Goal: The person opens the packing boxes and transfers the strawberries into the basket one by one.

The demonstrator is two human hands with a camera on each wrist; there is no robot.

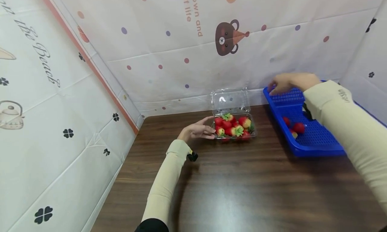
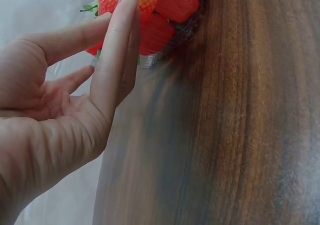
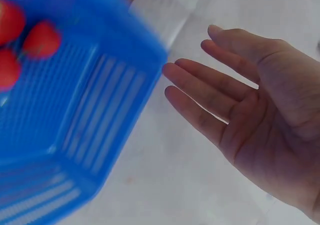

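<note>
Red strawberries [image 1: 226, 125] with green leaves fill a clear plastic clamshell box [image 1: 254, 134], its lid [image 1: 230, 101] raised against the back wall. My left hand [image 1: 199, 130] touches the left side of this box with extended fingers [image 2: 116, 50]. Over at the right, my right hand [image 1: 281, 84] hovers at the far left corner of a blue plastic basket [image 1: 290, 141], holding nothing. Its fingers [image 3: 202, 92] are spread and loosely bent in the right wrist view. Inside the basket lie a few strawberries [image 3: 42, 39], partly hidden by the sleeve in the head view.
Everything stands on a dark wood-grain table [image 1: 223, 181]. A printed white cloth [image 1: 169, 81] hangs directly behind the box and basket, and another covers the left side. The basket's raised rim stands to the right of the box.
</note>
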